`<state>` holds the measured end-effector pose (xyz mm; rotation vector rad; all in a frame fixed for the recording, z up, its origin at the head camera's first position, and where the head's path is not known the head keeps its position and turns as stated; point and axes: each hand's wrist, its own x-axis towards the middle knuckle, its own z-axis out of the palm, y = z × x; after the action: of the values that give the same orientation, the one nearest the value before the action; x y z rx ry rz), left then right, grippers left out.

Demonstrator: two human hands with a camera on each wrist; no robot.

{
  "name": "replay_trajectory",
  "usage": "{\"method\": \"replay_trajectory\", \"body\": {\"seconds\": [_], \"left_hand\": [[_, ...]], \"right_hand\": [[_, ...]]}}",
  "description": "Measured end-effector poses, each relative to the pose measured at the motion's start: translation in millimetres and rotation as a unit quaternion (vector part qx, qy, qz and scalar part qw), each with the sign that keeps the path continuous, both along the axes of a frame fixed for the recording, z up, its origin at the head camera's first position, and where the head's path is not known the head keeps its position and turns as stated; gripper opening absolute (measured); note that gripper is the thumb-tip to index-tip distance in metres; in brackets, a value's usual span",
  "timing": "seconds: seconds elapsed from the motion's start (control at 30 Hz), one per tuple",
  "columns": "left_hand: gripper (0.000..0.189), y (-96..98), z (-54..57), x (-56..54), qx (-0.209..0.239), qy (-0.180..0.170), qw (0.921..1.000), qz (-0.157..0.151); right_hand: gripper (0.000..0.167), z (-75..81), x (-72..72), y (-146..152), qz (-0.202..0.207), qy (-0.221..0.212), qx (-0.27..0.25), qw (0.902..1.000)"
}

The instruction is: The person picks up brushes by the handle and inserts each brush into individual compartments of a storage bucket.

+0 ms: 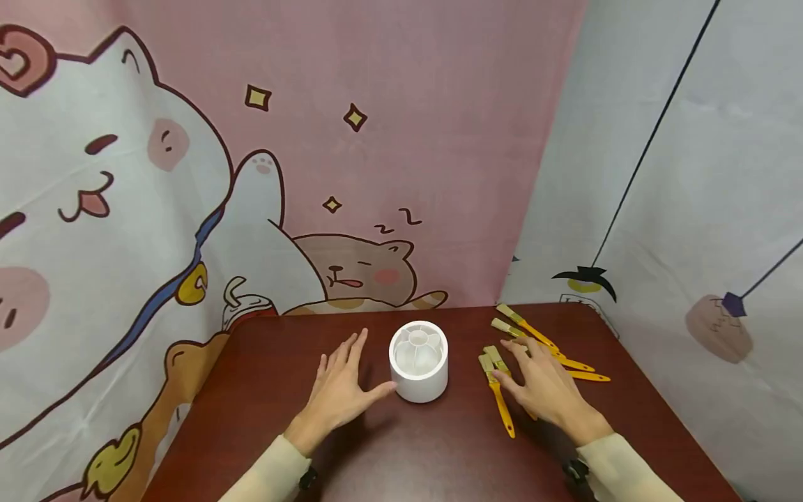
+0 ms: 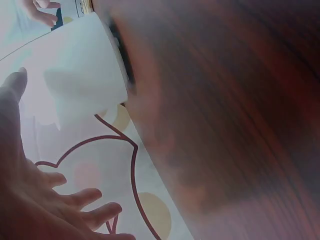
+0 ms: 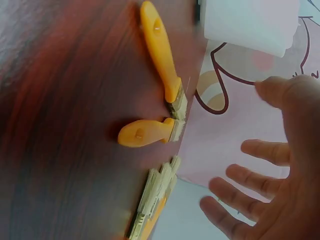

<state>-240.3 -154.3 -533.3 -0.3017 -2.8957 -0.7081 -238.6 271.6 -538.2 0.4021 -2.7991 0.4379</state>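
A white round brush holder (image 1: 419,387) with divided compartments inside stands upright on the table. To its left is my left hand (image 1: 339,390), fingers spread, the thumb tip at or close to the holder's side; contact is hard to tell. My right hand (image 1: 548,390) hovers with extended fingers over several paintbrushes with yellow handles and pale bristles. One brush (image 1: 500,408) lies just left of that hand, with another partly hidden beside it. Farther back lies a brush (image 1: 538,336) pointing away. In the right wrist view, two brushes (image 3: 162,55) lie apart from the hand's fingers (image 3: 265,150).
The dark red wooden table (image 1: 433,460) carries the holder and brushes. A cartoon-printed cloth (image 1: 439,153) hangs behind its back edge, and a pale cloth (image 1: 702,174) hangs along the right side. Dark bands (image 1: 576,470) sit at both wrists.
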Motion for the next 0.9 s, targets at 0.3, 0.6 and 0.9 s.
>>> {"method": "replay_trajectory", "body": {"seconds": [0.3,0.6,0.9], "left_hand": [[0.133,19.7,-1.1,-3.3,0.036,-0.001,0.999,-0.026],[0.134,40.8,1.1,-9.0,0.073,-0.009,0.9962,-0.046],[0.135,55.5,2.2,-12.8,0.11,-0.009,0.9925,-0.051]], "right_hand": [[0.056,-2.2,-6.8,-8.2,0.01,-0.059,-0.02,0.998],[0.034,-7.0,-13.1,-11.3,0.002,-0.087,-0.018,0.996],[0.027,-12.0,-16.5,-19.8,-0.014,-0.12,-0.039,0.9919]]}}
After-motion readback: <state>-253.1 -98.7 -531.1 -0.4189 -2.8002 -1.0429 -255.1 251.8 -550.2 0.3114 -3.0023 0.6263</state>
